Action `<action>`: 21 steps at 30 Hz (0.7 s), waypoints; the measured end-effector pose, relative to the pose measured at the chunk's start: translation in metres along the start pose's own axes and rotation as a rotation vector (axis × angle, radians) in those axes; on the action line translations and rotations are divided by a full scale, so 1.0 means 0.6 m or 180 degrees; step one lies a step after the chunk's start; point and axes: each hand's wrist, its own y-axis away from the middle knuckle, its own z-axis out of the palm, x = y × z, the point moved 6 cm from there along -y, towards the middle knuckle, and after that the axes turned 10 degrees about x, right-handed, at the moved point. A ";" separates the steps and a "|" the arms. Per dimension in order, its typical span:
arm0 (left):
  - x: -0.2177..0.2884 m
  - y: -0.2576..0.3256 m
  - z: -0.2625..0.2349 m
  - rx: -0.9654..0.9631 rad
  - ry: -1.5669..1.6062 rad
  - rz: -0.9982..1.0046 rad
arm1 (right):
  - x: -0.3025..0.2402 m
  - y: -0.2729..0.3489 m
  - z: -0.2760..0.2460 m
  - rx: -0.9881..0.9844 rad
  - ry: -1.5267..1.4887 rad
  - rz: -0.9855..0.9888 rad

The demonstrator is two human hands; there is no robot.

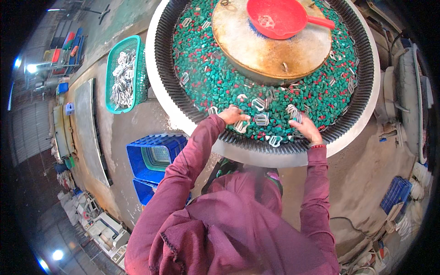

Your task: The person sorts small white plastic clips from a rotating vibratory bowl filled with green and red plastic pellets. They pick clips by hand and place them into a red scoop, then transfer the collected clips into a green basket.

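A round tub (341, 145) with a ribbed black inner wall holds green and red tumbling stones (215, 82). Flat, slotted silvery buckles lie scattered among them. My right hand (308, 129) is closed around a small stack of metal buckles (293, 112) at the tub's near right. To the left, my left hand (230, 115) reaches over the stones with bent fingers, closed at a metal buckle (241, 126) by its thumb. Between my hands lie more buckles, including one slotted buckle (261, 119) and another (274, 140) close to the near wall.
A red pan with a handle (279, 20) sits on the tub's round, rust-stained centre cover (256, 57). Left of the tub stands a green basket (139, 46) full of buckles. Blue crates (137, 158) stand on the floor below it. Another blue crate (396, 194) is at the right.
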 end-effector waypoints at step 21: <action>0.140 -0.276 0.174 -0.0540 -0.1840 -0.0220 | -0.061 0.055 0.072 -0.0315 0.1419 0.0029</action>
